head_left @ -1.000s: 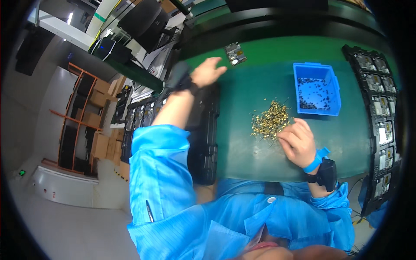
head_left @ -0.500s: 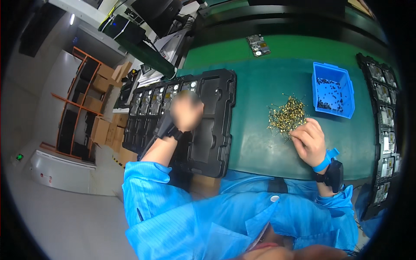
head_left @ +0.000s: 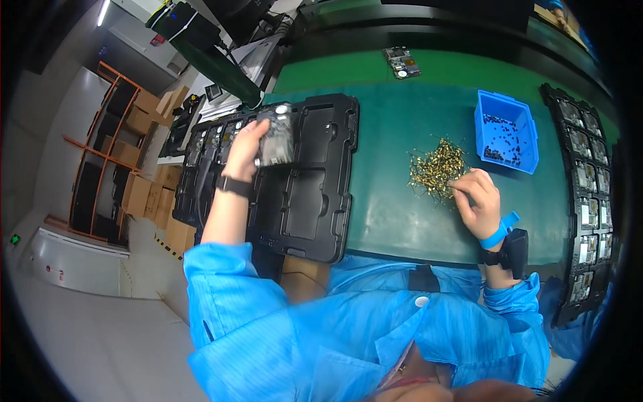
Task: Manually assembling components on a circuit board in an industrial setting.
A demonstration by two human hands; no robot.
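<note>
My left hand [head_left: 245,151] grips a circuit board [head_left: 277,139] by its left edge, with the thumb on top. The board is smeared by motion and hovers over a black compartment tray [head_left: 309,194]. Several more boards sit in the tray's far-left pockets, partly behind my arm. My right hand [head_left: 479,204] is pinched closed at the right edge of a heap of small gold-coloured parts with thin dark leads [head_left: 437,166]. What lies between those fingertips is too small to make out.
A blue bin [head_left: 534,144] with small black pieces stands beyond my right hand. Another black tray [head_left: 571,194] filled with boards lies at the far right. A single board [head_left: 402,62] rests at the back of the green mat [head_left: 395,221]. Papers and a dark post [head_left: 231,74] stand back left.
My left hand has lifted a board out of the tray and its grip now shows. My right hand stays at the heap, still pinched. The whole view has shifted slightly.
</note>
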